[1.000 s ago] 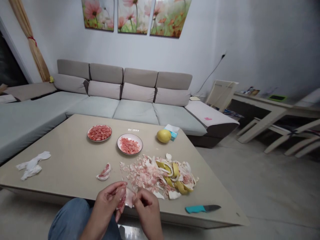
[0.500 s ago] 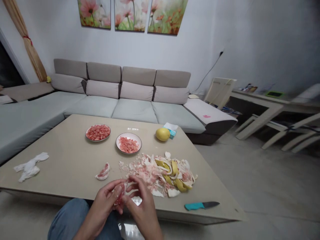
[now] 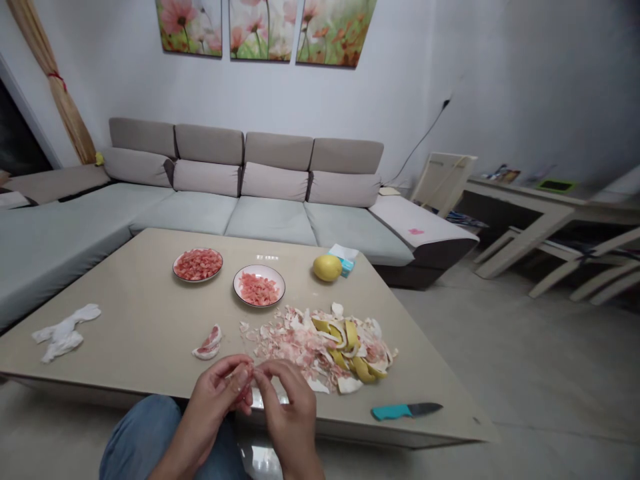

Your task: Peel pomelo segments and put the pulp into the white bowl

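Your left hand [image 3: 213, 393] and right hand [image 3: 285, 407] meet at the lower centre of the frame, just over the near edge of the surface [image 3: 135, 313]. Both hands pinch a small pink fruit segment [image 3: 243, 381] between thumb and fingertips; each grip is closed on it, the fingers curled tight, and the segment is mostly hidden by them. Your denim-clad knee [image 3: 145, 433] sits below the left hand.

Just beyond your hands, right of centre, lies a heap of peel and membrane scraps [image 3: 325, 343], pink, white and yellow. A second, partly peeled segment [image 3: 209, 343] lies apart, to the left of the heap. Further up the frame stand two plates of pink flesh pieces: the left plate [image 3: 198, 265] and the right plate [image 3: 259, 286], near each other but not touching. A whole yellow fruit [image 3: 327, 267] rests right of the plates, touching a tissue pack [image 3: 344, 260]. A knife with a teal handle [image 3: 403, 411] lies at lower right, near the surface's edge. A crumpled white tissue [image 3: 64, 331] lies at far left.

No brand, label or writing is legible anywhere in view.
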A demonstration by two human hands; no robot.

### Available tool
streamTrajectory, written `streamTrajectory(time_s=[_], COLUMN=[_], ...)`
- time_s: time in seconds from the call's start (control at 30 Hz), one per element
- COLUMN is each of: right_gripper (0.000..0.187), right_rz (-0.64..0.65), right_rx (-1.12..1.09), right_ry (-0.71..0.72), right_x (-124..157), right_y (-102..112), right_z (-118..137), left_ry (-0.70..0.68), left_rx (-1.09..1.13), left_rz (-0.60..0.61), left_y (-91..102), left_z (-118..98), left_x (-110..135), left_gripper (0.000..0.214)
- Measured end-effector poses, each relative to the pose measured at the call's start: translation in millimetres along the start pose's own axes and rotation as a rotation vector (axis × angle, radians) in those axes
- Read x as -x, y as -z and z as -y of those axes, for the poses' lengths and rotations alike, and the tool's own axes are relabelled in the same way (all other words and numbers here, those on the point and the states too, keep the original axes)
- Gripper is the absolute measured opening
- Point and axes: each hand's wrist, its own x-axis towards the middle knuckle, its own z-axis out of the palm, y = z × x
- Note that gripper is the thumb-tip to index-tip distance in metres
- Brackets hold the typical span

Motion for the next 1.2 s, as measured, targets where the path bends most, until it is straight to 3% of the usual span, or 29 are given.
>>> streamTrajectory(time_s=[0.17, 0.53, 0.93, 1.03, 1.13, 1.2], right_gripper=[0.012, 0.012, 0.015, 0.014, 0.009, 0.012], right_rz=[-0.078, -0.096, -0.042, -0.117, -0.309, -0.267], right_rx=[0.071, 0.143, 0.257, 0.376, 0.506, 0.566], right_ry=[0.015, 0.087, 0.193, 0.261, 0.219, 0.193], right_x=[5.3, 1.3, 0.2, -9.9, -30.8, -46.3], right_y=[-1.2, 2.7, 2.4, 13.2, 37.4, 53.0], right_z=[-3.1, -1.4, -8.2, -16.8, -33.8, -49.8], left_ry=[0.007, 0.117, 0.156, 0.171, 0.240, 0.301], left_rx=[0.081, 0.262, 0.231, 0.226, 0.265, 0.338], left_rz=[0.038, 0.112, 0.152, 0.146, 0.080, 0.031], left_y=[-4.7, 3.7, 7.4, 15.9, 31.8, 40.8], left_z=[-0.9, 5.6, 3.6, 1.3, 0.7, 1.4], left_x=[2.3, -3.0, -4.5, -3.3, 0.0, 2.1], left_gripper=[0.037, 0.033, 0.026, 0.026, 0.026, 0.032])
